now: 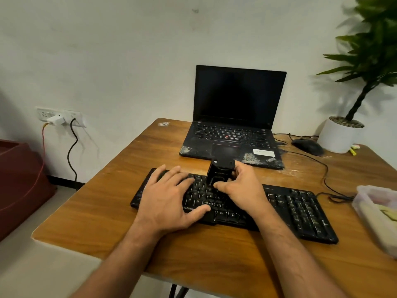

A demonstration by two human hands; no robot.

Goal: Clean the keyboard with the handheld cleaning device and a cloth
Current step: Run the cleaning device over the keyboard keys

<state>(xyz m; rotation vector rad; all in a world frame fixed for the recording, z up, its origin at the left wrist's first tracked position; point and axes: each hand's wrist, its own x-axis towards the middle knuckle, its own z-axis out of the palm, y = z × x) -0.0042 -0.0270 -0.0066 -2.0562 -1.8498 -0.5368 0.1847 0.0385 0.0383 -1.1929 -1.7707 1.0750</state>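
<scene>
Keyboard point(300, 209) is lying across the wooden bench point(103, 214), toward six o'clock from the open laptop point(234, 117). Left hand point(169, 198) is pressing flat on its nine o'clock end, fingers spread. Right hand point(240, 186) is gripping the black handheld cleaning device point(219, 171), standing upright on the middle keys.

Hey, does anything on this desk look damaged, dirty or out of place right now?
Yes. The laptop has whitish scuffed or worn patches on both front corners of its palm rest, and pale specks lie on the table to its right. The keyboard lies askew to the table's front edge.
</scene>
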